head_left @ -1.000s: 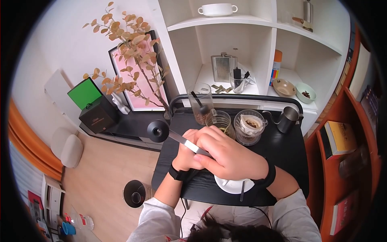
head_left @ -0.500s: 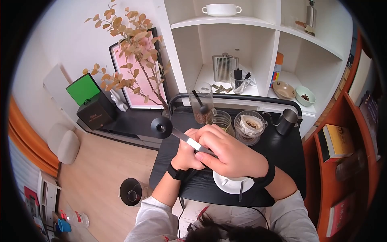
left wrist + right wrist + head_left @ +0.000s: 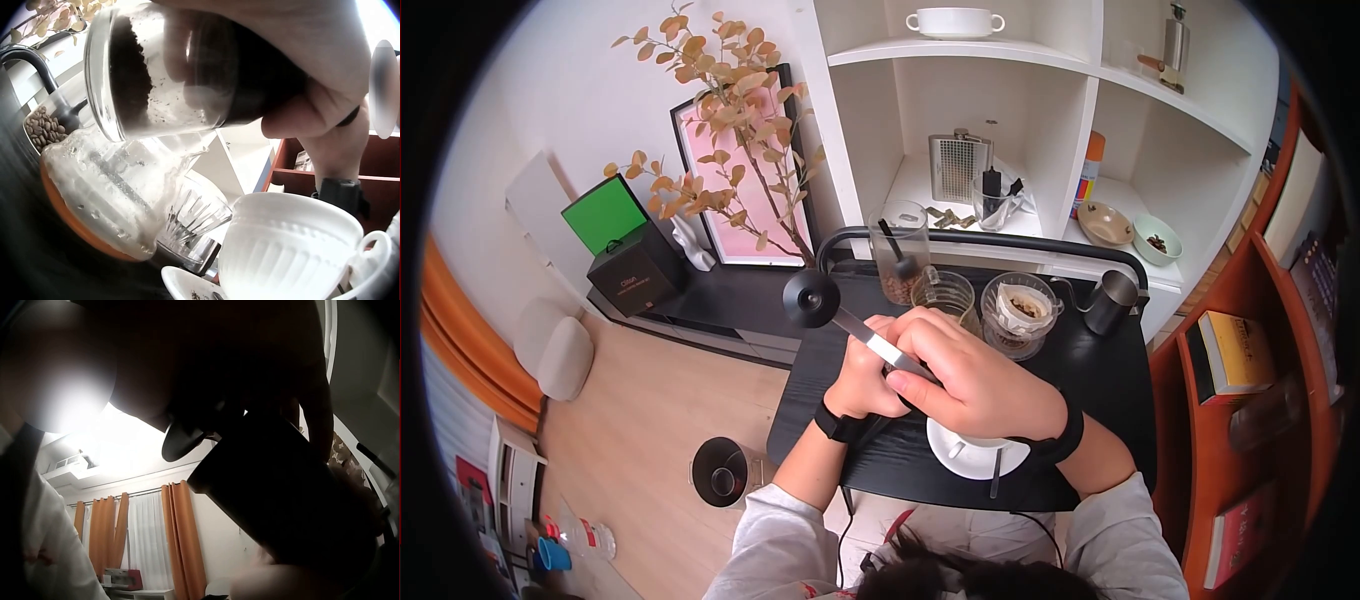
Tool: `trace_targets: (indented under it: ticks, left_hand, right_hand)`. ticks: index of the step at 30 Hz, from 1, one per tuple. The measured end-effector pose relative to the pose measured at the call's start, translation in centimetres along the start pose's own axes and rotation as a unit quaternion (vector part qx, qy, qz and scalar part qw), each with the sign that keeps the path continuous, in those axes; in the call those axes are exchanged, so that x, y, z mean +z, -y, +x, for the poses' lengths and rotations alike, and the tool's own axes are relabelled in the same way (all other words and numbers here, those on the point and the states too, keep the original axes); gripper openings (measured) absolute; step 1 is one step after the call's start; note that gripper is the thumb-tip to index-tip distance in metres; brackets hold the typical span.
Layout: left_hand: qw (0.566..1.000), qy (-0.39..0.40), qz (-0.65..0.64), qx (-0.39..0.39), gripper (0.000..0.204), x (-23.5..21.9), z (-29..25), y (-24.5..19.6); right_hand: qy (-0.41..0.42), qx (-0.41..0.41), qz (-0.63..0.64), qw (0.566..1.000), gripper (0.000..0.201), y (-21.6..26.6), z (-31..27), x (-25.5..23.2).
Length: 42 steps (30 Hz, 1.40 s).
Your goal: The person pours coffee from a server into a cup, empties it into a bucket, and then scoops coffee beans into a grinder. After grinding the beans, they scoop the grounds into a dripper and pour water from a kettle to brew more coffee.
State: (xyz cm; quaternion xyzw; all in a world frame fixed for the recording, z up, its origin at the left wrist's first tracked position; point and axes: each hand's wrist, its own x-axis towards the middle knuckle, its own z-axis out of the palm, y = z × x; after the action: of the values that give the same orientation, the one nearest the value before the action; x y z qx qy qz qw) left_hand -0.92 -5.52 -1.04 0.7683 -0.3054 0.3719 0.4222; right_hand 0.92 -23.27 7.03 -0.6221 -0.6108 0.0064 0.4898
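Observation:
A hand grinder is held tilted between both hands above the black table [image 3: 800, 420]. The left hand [image 3: 862, 380] wraps its body; in the left wrist view its clear jar [image 3: 169, 75] holds dark grounds. The right hand [image 3: 985, 382] grips over the top, thumb against the metal crank arm [image 3: 870, 338]. The round black knob [image 3: 811, 298] sticks out at the upper left, with no fingers on it. In the right wrist view the grinder body [image 3: 275, 494] shows as a dark cylinder. Below the hands sits a white cup [image 3: 287, 244] on a saucer [image 3: 975, 460] with a spoon.
Behind the hands stand a glass jar of beans [image 3: 898, 255], a glass carafe [image 3: 945, 295], a filter dripper [image 3: 1022, 310] and a metal kettle [image 3: 1112, 300]. A rail [image 3: 1000, 236] edges the table's back. A bin [image 3: 722, 475] stands on the floor at left.
The crank knob has shifted up and to the right. Both hands keep their hold on the grinder, and the head view has moved slightly.

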Motion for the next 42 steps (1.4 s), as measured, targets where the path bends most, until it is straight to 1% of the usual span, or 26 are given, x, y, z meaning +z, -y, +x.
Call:
trace_targets:
  ticks: [2, 5, 11, 12, 14, 15, 17, 20, 21, 23, 24, 27, 30, 33, 34, 36, 37, 38, 39, 41, 42]
  left_hand:
    - [1.000, 0.002, 0.010, -0.001, 0.022, 0.0, -0.1, 0.2]
    - [0.999, -0.002, -0.015, -0.029, 0.022, 0.2, -0.3, 0.0]
    - [1.000, -0.001, 0.009, 0.021, 0.024, 0.0, 0.1, -0.1]
    - [1.000, -0.007, 0.016, 0.020, 0.024, 0.0, 0.2, -0.3]
    - [0.999, -0.017, 0.029, 0.017, 0.024, 0.2, 0.6, -1.0]
    - [0.999, -0.007, 0.029, 0.024, 0.025, 0.1, 0.6, -0.9]
    - [0.999, 0.012, 0.030, 0.038, 0.027, -0.2, 0.4, -0.5]
    - [0.996, 0.077, 0.010, -0.033, 0.051, -0.6, -1.2, 1.3]
    - [0.999, 0.052, 0.002, -0.014, 0.044, -0.4, -0.8, 0.9]
    - [1.000, 0.001, -0.013, 0.023, 0.034, 0.0, 0.5, -0.5]
    - [1.000, -0.008, -0.006, 0.028, 0.034, 0.0, 0.7, -0.8]
    - [1.000, 0.000, 0.010, 0.022, 0.035, 0.1, 0.4, -0.9]
    - [1.000, 0.010, 0.020, 0.017, 0.036, 0.0, 0.2, -1.1]
    - [0.999, 0.021, 0.025, 0.010, 0.037, 0.2, -0.2, -1.1]
    - [0.999, 0.026, 0.026, 0.008, 0.037, 0.2, -0.4, -1.0]
    - [0.999, 0.038, 0.025, 0.003, 0.037, 0.2, -0.8, -0.7]
    - [0.999, 0.031, 0.018, 0.008, 0.038, 0.4, -0.8, -0.4]
    - [1.000, 0.024, 0.010, 0.013, 0.039, 0.5, -0.8, -0.1]
    - [1.000, 0.000, -0.005, 0.023, 0.040, 0.8, -0.6, 0.5]
    - [1.000, -0.013, -0.011, 0.025, 0.042, 0.9, -0.7, 1.2]
    - [1.000, -0.004, -0.002, 0.015, 0.042, 0.7, -0.9, 1.4]
  right_hand:
    - [0.003, 0.004, -0.005, 1.000, 0.012, 0.1, 0.0, 0.0]
    - [0.005, 0.012, -0.028, 1.000, 0.013, 0.1, 0.0, 0.1]
    - [0.001, -0.002, -0.046, 0.999, 0.015, -0.2, 0.0, 0.4]
    - [0.003, -0.005, -0.048, 0.999, 0.016, -0.2, 0.0, 0.4]
    - [0.020, 0.017, -0.102, 0.994, 0.018, 0.5, 0.0, 0.0]
    - [0.029, 0.028, -0.129, 0.991, 0.020, 0.8, 0.0, -0.3]
    - [0.030, 0.041, -0.135, 0.990, 0.023, 0.8, -0.1, -0.6]
    - [0.017, 0.046, -0.113, 0.992, 0.030, 0.6, -0.2, -0.7]
    - [0.011, 0.045, -0.101, 0.994, 0.034, 0.6, -0.3, -0.6]
    - [-0.030, -0.008, -0.113, 0.993, 0.041, 0.3, -0.1, -0.1]
    - [-0.050, -0.034, -0.118, 0.991, 0.045, 0.2, 0.0, 0.1]
    - [0.014, -0.115, -0.254, 0.960, 0.048, 0.6, 0.3, -0.4]
    - [0.029, -0.086, -0.302, 0.949, 0.044, 0.9, -0.1, -0.2]
    - [0.014, -0.018, -0.291, 0.956, 0.045, 0.8, -0.4, -0.1]
    - [0.004, 0.000, -0.316, 0.949, 0.043, 1.1, -0.5, -0.1]
    - [-0.020, -0.016, -0.346, 0.938, 0.039, 1.5, -0.5, 0.0]
    - [-0.031, -0.023, -0.361, 0.932, 0.038, 1.6, -0.5, 0.1]
    - [-0.041, -0.022, -0.352, 0.935, 0.037, 1.5, -0.6, 0.3]
    - [-0.036, -0.016, -0.344, 0.938, 0.039, 1.4, -0.6, 0.3]
    - [-0.025, -0.003, -0.327, 0.945, 0.042, 1.3, -0.6, 0.3]
    - [-0.005, 0.003, -0.301, 0.954, 0.045, 1.2, -0.6, 0.1]
